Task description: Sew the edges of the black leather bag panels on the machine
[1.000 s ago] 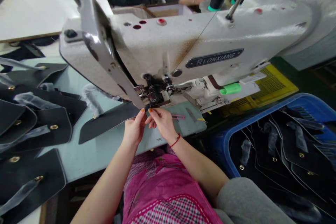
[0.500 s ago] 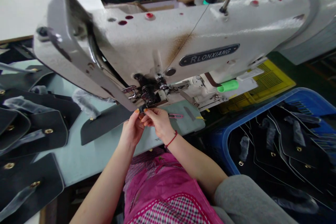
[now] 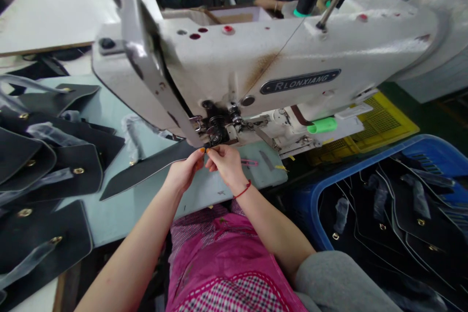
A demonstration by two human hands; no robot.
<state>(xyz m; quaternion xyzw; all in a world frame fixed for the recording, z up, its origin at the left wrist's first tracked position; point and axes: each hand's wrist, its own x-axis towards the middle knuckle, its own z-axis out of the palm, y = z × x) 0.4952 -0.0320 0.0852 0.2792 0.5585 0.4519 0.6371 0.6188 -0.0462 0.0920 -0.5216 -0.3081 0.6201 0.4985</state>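
Note:
Both hands meet just below the needle area of a white sewing machine (image 3: 219,53). My left hand (image 3: 186,170) pinches a small dark piece, mostly hidden by the fingertips. Beside it, my right hand (image 3: 226,163) has thumb and finger closed at the same small piece. A black leather panel (image 3: 146,168) lies on the pale green work surface (image 3: 197,195), reaching from the left toward the needle area. Near my right hand are pink-handled snips (image 3: 249,162) and a grey blade (image 3: 266,160).
Black leather pieces (image 3: 47,175) with gold fittings and clear wrapping pile up at the left. A blue basket (image 3: 316,204) at the right holds more. Behind it is a yellow crate (image 3: 383,117). Another person's arm (image 3: 270,2) shows beyond the machine.
The view has shifted, so the machine appears further right. The black panel has turned and its free end has swung toward the lower left. Both hands remain closed together near the needle area.

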